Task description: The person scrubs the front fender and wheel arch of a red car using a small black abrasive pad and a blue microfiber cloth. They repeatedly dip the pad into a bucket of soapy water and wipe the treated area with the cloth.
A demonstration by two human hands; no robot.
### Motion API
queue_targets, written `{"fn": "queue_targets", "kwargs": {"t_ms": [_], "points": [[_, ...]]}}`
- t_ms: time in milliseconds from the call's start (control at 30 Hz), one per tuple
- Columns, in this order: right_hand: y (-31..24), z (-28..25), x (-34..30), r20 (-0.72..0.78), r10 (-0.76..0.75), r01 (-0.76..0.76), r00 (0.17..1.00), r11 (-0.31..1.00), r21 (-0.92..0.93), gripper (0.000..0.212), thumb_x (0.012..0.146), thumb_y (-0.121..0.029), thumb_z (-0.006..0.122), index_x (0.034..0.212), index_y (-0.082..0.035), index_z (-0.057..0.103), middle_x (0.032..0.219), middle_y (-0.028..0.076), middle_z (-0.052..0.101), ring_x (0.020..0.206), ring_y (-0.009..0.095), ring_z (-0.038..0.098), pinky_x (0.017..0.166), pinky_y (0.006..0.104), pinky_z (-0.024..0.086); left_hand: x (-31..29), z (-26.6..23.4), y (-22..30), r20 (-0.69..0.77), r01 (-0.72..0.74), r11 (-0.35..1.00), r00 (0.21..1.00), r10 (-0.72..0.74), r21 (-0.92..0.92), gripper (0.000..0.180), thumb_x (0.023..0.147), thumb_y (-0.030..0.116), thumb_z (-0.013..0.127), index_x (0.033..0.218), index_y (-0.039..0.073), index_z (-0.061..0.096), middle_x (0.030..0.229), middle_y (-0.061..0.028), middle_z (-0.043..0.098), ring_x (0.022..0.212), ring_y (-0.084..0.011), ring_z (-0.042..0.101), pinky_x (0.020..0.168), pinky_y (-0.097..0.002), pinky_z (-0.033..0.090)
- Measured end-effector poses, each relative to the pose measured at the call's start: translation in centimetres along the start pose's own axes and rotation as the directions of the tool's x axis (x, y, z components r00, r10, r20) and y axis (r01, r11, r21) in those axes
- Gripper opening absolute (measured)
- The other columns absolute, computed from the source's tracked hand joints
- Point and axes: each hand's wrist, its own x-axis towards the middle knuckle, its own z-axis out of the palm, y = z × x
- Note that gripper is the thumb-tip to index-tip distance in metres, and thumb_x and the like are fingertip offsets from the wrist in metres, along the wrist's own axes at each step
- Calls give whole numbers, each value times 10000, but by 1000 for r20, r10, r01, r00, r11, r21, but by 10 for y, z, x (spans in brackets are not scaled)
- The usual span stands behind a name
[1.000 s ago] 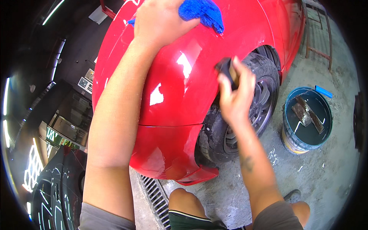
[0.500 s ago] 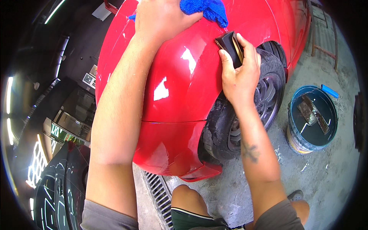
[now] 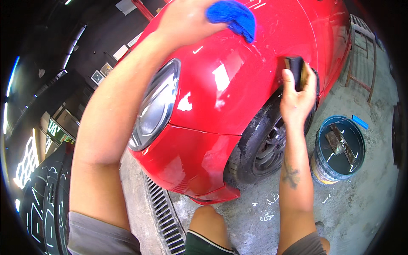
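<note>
A blue cloth (image 3: 233, 18) is bunched in my left hand (image 3: 189, 22), which reaches over the top of the red car's front fender (image 3: 238, 106). My right hand (image 3: 298, 102) grips a black block with a brownish sheet along one side (image 3: 295, 70), probably a sanding block, thumb on one face and fingers on the other. It is slightly blurred and sits at the fender just above the front wheel (image 3: 267, 153). Whether the block touches the paint I cannot tell. Wet-looking streaks mark the red panel between my hands. A headlight (image 3: 158, 106) shows beside my left forearm.
On the floor at right stands a blue bucket (image 3: 316, 170) of dark water with flat boards in it. Behind it is a metal frame (image 3: 361, 78). A drain grate (image 3: 163, 216) runs below the bumper. Dark glossy bodywork (image 3: 49, 204) lies at lower left.
My right hand and the block have moved right and slightly down along the fender. My left hand keeps the cloth. The view has shifted, and the headlight now shows.
</note>
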Motion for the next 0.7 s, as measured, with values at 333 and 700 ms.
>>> {"fn": "queue_targets", "kwargs": {"t_ms": [333, 700], "points": [[28, -159, 49, 483, -134, 388, 865, 789, -476, 473, 1110, -199, 609, 1545, -26, 543, 1459, 214, 643, 1376, 329, 615, 1174, 405, 454, -98, -37, 3, -130, 345, 911, 916, -379, -226, 474, 803, 232, 895, 1232, 133, 718, 1252, -170, 635, 1218, -380, 640, 1061, -473, 529], [-41, -648, -136, 92, 352, 54, 932, 118, -992, 549, 1124, -313, 618, 1529, 47, 528, 1503, 249, 608, 1393, 390, 583, 1192, 448, 421, -118, -28, -14, -310, 184, 937, 910, -277, -298, 343, 781, 284, 888, 1060, 160, 731, 1103, -148, 694, 1206, -388, 633, 1052, -504, 517]]}}
